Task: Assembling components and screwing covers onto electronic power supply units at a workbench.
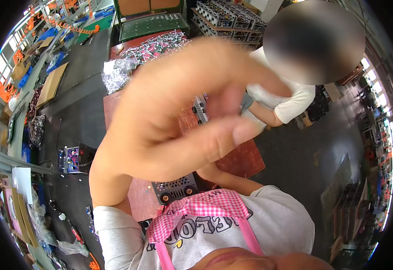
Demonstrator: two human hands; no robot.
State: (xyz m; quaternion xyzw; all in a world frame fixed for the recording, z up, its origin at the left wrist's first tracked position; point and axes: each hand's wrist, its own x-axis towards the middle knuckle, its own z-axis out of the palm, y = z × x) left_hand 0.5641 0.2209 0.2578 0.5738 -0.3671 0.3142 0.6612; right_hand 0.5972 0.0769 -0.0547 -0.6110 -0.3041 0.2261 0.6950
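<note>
My left hand is raised close in front of the head view, large and slightly blurred. Its fingers curve over and its thumb stands apart from them, with nothing between. Below it, my right hand shows only near the wrist; its fingers are hidden behind the left hand. Close to my chest, by the right hand, sits a dark metal case with a perforated panel and two round brass-coloured fittings. Whether the right hand touches it I cannot tell. Through the gap in my left hand a small grey-and-black part shows on the reddish worktable.
Small metal pieces lie heaped at the table's far end beside a clear plastic bag. Behind stands a green tray. A co-worker in a white shirt reaches in from the right. An open electronics unit sits at left.
</note>
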